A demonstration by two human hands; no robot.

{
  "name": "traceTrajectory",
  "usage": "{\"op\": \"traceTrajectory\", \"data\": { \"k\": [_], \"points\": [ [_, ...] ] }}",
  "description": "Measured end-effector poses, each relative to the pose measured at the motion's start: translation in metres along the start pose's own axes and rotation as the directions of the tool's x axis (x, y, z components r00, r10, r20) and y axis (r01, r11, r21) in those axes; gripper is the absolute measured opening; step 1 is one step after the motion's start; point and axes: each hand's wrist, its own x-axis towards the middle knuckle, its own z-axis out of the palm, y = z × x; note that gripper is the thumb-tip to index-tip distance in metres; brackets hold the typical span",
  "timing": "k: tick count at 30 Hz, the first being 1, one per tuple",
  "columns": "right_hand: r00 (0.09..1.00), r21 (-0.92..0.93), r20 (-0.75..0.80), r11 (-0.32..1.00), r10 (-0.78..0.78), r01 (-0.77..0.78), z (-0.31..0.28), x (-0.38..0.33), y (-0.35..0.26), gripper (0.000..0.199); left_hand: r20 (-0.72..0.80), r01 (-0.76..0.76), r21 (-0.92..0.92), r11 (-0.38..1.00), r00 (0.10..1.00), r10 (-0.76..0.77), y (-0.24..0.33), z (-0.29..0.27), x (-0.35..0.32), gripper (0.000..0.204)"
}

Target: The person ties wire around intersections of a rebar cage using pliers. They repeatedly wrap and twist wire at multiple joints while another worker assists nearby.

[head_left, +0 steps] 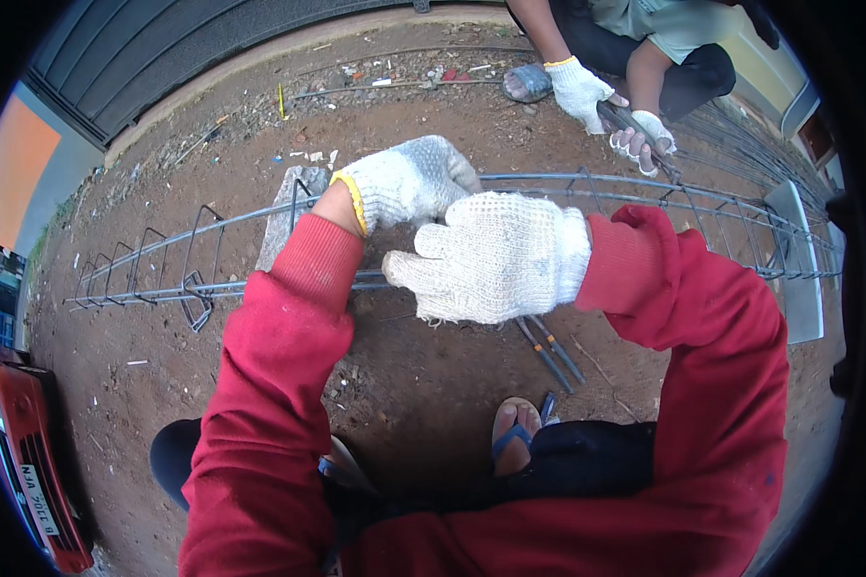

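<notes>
Both my hands wear white knit gloves and meet above a long rebar cage (168,293) of bars and bent stirrups. My left hand (414,183), with a yellow cuff edge, curls over the far top bar; its fingertips are hidden behind the other glove. My right hand (496,258) crosses in front, thumb and one finger pointing left, the other fingers folded under. Whatever either hand pinches is out of sight. Two grey tool handles with orange bands (551,356) slant out below my right glove; their upper end is hidden, and I cannot tell whether it touches the glove.
A co-worker in white gloves (579,93) squats at the far right, holding a dark metal tool (635,130). Loose rods (741,144) lie beside them. A concrete block (284,216) sits under the cage's left part. A pale panel (799,288) supports the right end. A red vehicle (34,462) stands left.
</notes>
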Motion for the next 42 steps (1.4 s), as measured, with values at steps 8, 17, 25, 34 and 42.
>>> {"op": "traceTrajectory", "data": {
  "k": [8, 17, 25, 34, 42],
  "points": [
    [0.993, -0.009, -0.081, 0.996, 0.09, -0.091, 0.023, -0.007, 0.01, 0.027, -0.765, -0.271, -0.255, 0.928, 0.643, -0.022, 0.04, -0.021, -0.067, 0.034],
    [0.808, 0.067, 0.211, 0.817, 0.55, -0.573, -0.028, 0.027, 0.003, 0.04, -0.229, 0.25, -0.547, 0.799, 0.873, -0.43, 0.013, 0.041, -0.148, 0.029],
    [0.078, 0.525, 0.547, -0.268, 0.833, -0.808, -0.029, -0.1, -0.102, 0.024, 0.131, -0.305, -0.167, 0.938, 0.936, 0.327, -0.023, 0.133, -0.091, 0.036],
    [-0.34, -0.404, 0.557, -0.112, 0.758, -0.908, 0.101, -0.183, -0.207, 0.046, 0.357, 0.007, -0.147, 0.989, 0.933, 0.046, -0.024, 0.192, -0.064, 0.042],
    [-0.209, -0.315, 0.501, -0.048, 0.84, -0.948, 0.13, -0.205, -0.212, 0.043, 0.262, 0.112, -0.171, 0.979, 0.963, -0.064, -0.039, 0.22, -0.051, 0.045]
  ]
}}
